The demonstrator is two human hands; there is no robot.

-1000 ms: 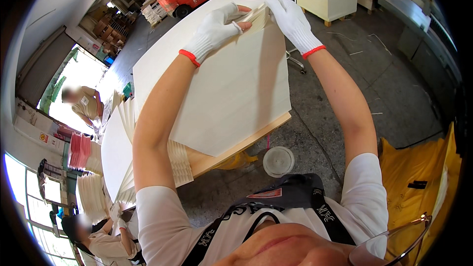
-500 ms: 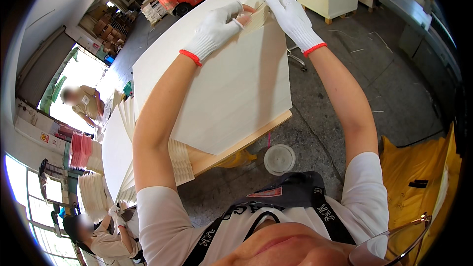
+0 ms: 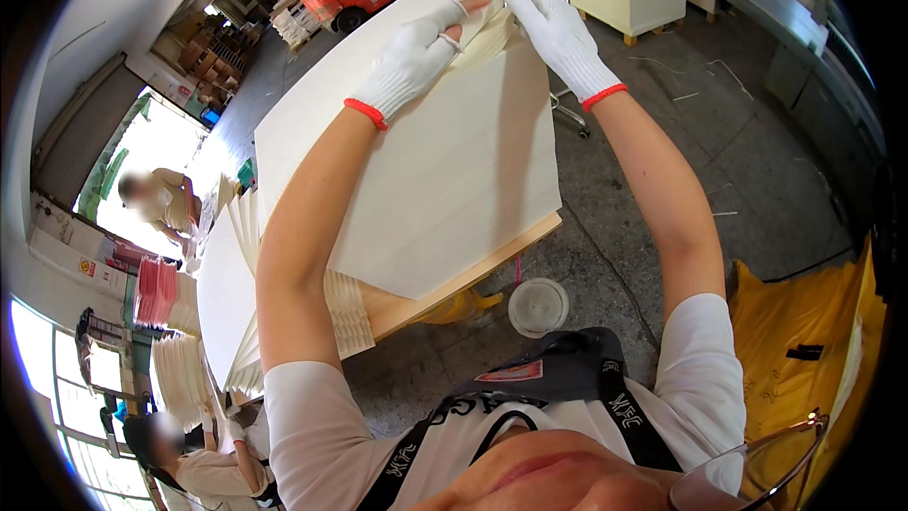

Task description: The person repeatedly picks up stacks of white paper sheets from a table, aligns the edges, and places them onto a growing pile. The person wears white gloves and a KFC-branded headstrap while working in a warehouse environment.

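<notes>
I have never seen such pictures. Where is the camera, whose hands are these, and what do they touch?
There is no machine. The left hand and right hand, in white gloves, belong to the person wearing the camera. It sits on the head and looks down; its wide fisheye lens bends straight edges. On a light wooden surface lies a stack of large pale sheets. Both hands are at its far corner, where sheet edges fan out; how firmly each grips is unclear.

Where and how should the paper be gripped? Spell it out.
Pinch the paper by its far right corner, probably from the right: there its layers are raised and fanned between the left hand and right hand, offering exposed edges, while the near part lies flat.
</notes>
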